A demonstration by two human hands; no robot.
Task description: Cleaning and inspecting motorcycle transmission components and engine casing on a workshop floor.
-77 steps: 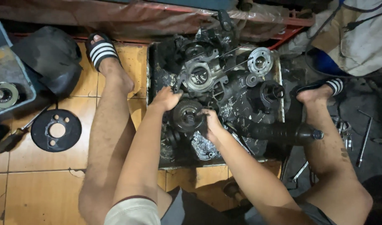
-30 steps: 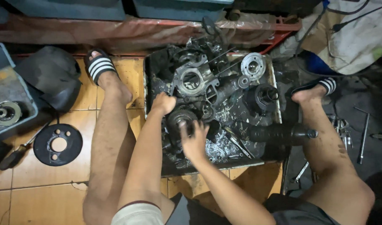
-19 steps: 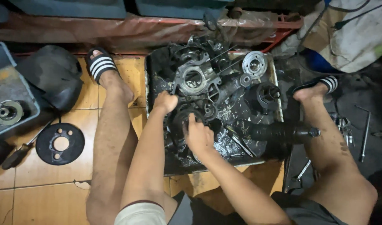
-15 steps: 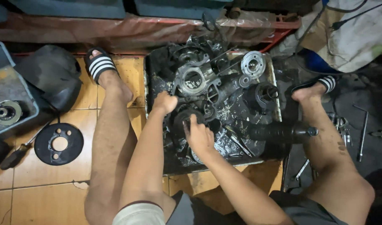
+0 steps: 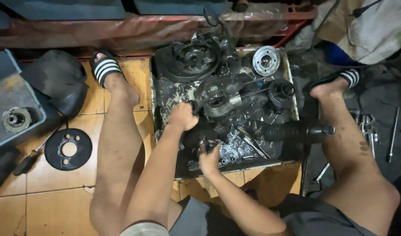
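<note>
A shallow metal tray (image 5: 291,99) full of greasy engine parts lies on the tiled floor between my legs. My left hand (image 5: 183,116) is closed on the left side of a grey metal housing (image 5: 218,99) at the tray's middle. My right hand (image 5: 209,155) is lower, near the tray's front edge, with its fingers curled on a small dark greasy part (image 5: 208,143). A large round black part (image 5: 189,57) leans at the back left of the tray. What lies under my palms is hidden.
A silver flange (image 5: 266,60) and a black rubber-booted shaft (image 5: 296,131) lie on the tray's right side. On the floor to the left are a black disc with holes (image 5: 69,148), a screwdriver (image 5: 27,161) and a grey box (image 5: 16,119). Loose tools (image 5: 392,131) lie right of my right leg.
The large round black part has gone from the tray's middle to its back left. My right hand has dropped toward the front edge. My left hand stays by the housing.
</note>
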